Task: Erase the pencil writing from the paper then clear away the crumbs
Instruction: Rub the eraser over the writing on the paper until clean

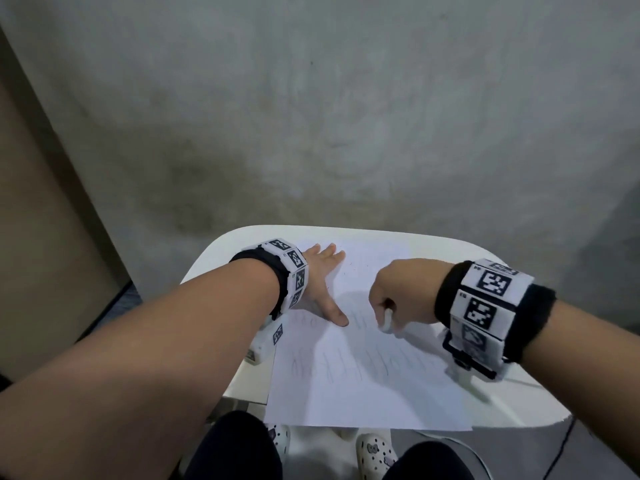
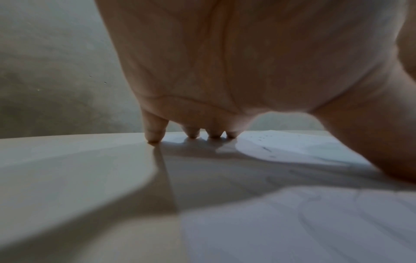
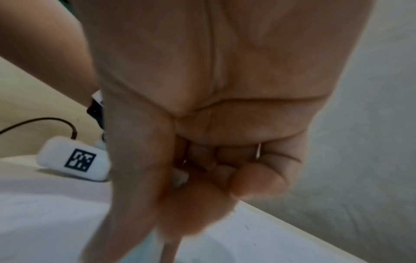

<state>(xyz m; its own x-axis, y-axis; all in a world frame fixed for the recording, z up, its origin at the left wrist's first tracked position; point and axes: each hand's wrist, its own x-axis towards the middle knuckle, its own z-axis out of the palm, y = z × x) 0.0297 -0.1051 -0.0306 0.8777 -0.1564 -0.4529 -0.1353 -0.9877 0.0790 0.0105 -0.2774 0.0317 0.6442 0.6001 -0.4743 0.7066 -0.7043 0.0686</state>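
A white sheet of paper [image 1: 363,393] lies on a small white table [image 1: 450,251], its near edge hanging over the table's front. Faint pencil writing [image 1: 360,370] runs across the sheet's middle. Dark eraser crumbs [image 1: 349,268] dot the far part of the paper. My left hand [image 1: 323,282] lies flat on the sheet's far left corner with fingers spread, and its fingertips [image 2: 192,135] press down. My right hand [image 1: 391,299] hovers over the paper's right half, fingers curled round a white eraser [image 1: 387,318]. Only a bit of the eraser [image 3: 180,176] shows in the fist.
A small white box with a black-and-white marker [image 3: 74,160] and a black cable [image 3: 45,121] sits by my left wrist at the paper's left edge. A grey wall [image 1: 346,116] stands right behind the table. My knees and white shoes [image 1: 374,452] are below the front edge.
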